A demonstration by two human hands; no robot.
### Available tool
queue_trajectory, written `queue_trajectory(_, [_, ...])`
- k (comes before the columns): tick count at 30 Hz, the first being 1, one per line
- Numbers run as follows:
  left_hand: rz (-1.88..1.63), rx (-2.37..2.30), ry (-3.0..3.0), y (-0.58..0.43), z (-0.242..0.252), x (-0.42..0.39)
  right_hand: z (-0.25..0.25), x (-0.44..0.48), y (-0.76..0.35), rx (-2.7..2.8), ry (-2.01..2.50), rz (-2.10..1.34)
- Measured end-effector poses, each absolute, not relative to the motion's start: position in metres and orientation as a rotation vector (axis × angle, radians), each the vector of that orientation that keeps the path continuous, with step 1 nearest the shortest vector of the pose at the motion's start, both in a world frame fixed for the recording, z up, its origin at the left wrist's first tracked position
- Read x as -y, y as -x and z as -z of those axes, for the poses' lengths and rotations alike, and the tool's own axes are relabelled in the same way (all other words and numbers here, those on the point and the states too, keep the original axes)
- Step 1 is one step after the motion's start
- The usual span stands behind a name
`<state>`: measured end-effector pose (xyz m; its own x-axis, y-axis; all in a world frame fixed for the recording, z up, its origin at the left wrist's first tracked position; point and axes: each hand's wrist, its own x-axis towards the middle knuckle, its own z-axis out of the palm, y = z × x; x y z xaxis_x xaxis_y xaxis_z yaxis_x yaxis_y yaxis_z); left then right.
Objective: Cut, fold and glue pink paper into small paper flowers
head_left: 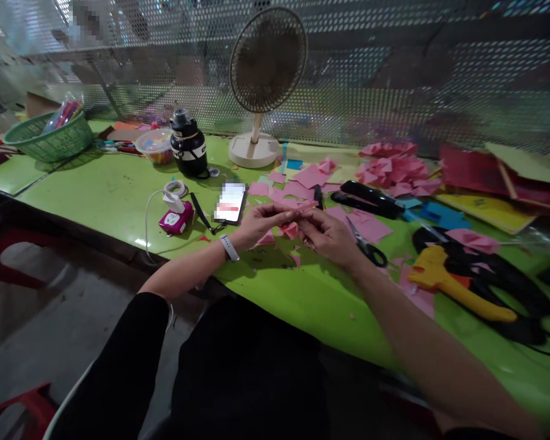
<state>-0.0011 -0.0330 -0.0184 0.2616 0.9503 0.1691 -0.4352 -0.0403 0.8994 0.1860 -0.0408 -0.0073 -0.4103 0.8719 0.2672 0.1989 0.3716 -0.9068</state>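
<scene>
My left hand [266, 221] and my right hand [326, 234] meet over the green table, fingertips pinched together. Between them is a folded piece of pink paper [289, 230], largely hidden by the fingers. Both hands are closed on it. Pink paper sheets [309, 177] and scraps lie just beyond. A black-handled pair of scissors [369, 247] rests to the right of my right hand, with a black stapler [369, 197] behind it. Left of my left hand lies a phone [231, 203] with its screen lit.
A yellow glue gun [453, 284] lies at right, near stacked coloured paper [486, 211] and a pink paper pile [392, 165]. A fan [254, 150], black bottle [189, 150], plastic tub [154, 145], tape roll [175, 189], magenta power adapter [176, 220] and green basket [55, 143] stand around.
</scene>
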Motion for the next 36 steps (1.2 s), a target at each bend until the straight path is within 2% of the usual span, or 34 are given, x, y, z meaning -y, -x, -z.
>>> queue_trajectory(4, [-1.2,-0.632,-1.113,0.003,0.013,0.036,-0.001,0.041,-0.189,1.844,0.891,-1.187])
queue_trajectory(11, [-1.275,-0.64,-1.119,0.001,0.017,0.033,-0.004,0.047,-0.187,1.846,0.874,-1.127])
queue_trajectory(18, [-1.331,-0.657,-1.12,0.0,0.017,0.036,0.002,0.055,-0.18,1.842,0.95,-0.894])
queue_trajectory(25, [-1.241,-0.624,-1.143,0.001,0.018,0.032,0.004,0.049,-0.186,1.897,0.906,-0.997])
queue_trajectory(36, [-1.384,-0.63,-1.221,-0.001,0.014,0.037,0.008,0.053,-0.179,1.773,0.935,-0.919])
